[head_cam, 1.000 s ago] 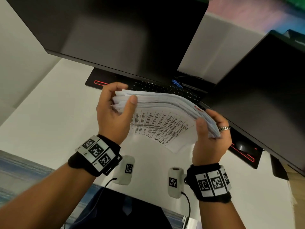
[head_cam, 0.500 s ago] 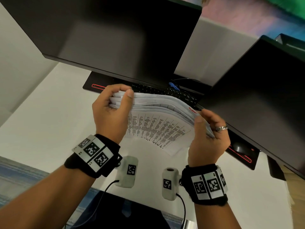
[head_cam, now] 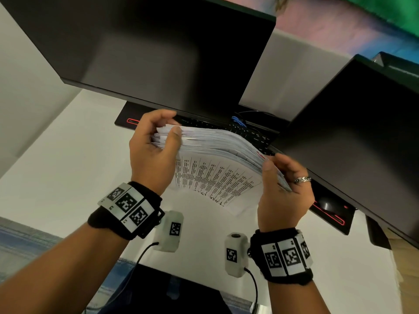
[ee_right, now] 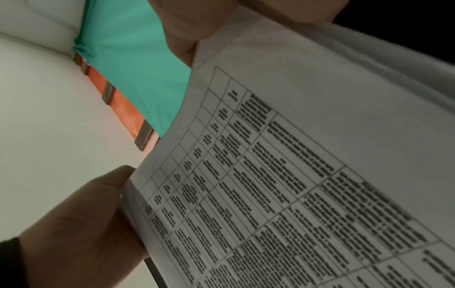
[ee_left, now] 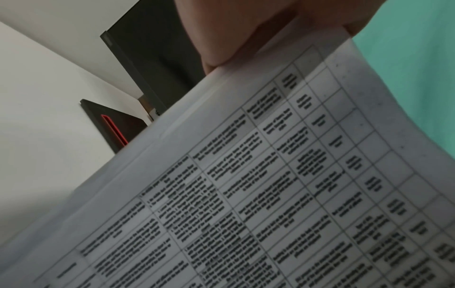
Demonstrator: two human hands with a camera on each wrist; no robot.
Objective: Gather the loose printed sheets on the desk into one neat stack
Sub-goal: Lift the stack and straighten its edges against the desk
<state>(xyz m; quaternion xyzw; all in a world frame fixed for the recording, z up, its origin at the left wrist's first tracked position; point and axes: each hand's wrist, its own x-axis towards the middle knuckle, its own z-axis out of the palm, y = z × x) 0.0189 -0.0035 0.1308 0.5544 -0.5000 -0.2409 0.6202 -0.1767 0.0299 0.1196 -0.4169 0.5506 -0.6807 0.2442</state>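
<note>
Your left hand (head_cam: 156,152) and right hand (head_cam: 283,186) each clasp an end of the printed sheets (head_cam: 217,155), now lifted higher off the white desk (head_cam: 68,159) toward twelve o'clock; gathered, but edges remain fanned.

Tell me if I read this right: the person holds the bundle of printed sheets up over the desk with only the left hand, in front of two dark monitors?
Not quite. Both hands hold it: the left hand grips one end of the printed sheets and the right hand the other, as the head view shows. The rest stands: the bundle is up over the desk, before two dark monitors.
</note>
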